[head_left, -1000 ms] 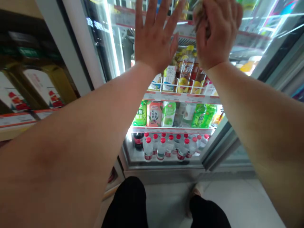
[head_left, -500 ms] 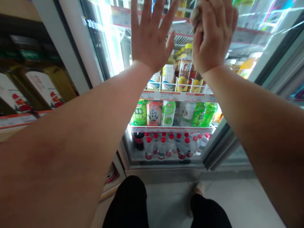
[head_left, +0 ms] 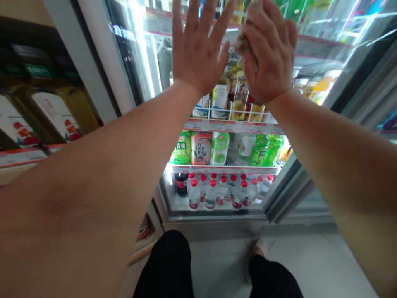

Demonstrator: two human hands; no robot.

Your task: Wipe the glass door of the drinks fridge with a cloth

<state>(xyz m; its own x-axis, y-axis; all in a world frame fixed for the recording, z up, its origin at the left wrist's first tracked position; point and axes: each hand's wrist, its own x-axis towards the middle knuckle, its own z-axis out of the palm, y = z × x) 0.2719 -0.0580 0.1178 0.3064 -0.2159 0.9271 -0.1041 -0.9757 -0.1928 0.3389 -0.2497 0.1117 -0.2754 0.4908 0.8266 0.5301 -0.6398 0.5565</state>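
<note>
My left hand [head_left: 197, 49] is raised flat with its fingers spread, palm toward the glass door [head_left: 145, 54] of a drinks cooler. Whether it touches the glass I cannot tell. My right hand [head_left: 268, 58] is beside it at the same height, closed around a crumpled brownish cloth [head_left: 243, 39] that pokes out by the thumb, held up at the glass. Behind both hands, cartons [head_left: 221, 99] and bottles stand on a wire shelf inside the cooler.
Lower shelves hold green and pink tea bottles [head_left: 201, 147] and several red-capped water bottles [head_left: 214, 192]. Yellow oil jugs [head_left: 62, 111] fill a shelf at left. My dark-trousered legs [head_left: 169, 265] stand on a grey floor. A second cooler door [head_left: 356, 82] angles off at right.
My right hand has slid left and slightly down across the glass with the cloth, closing the gap to my left hand. The left hand has barely moved.
</note>
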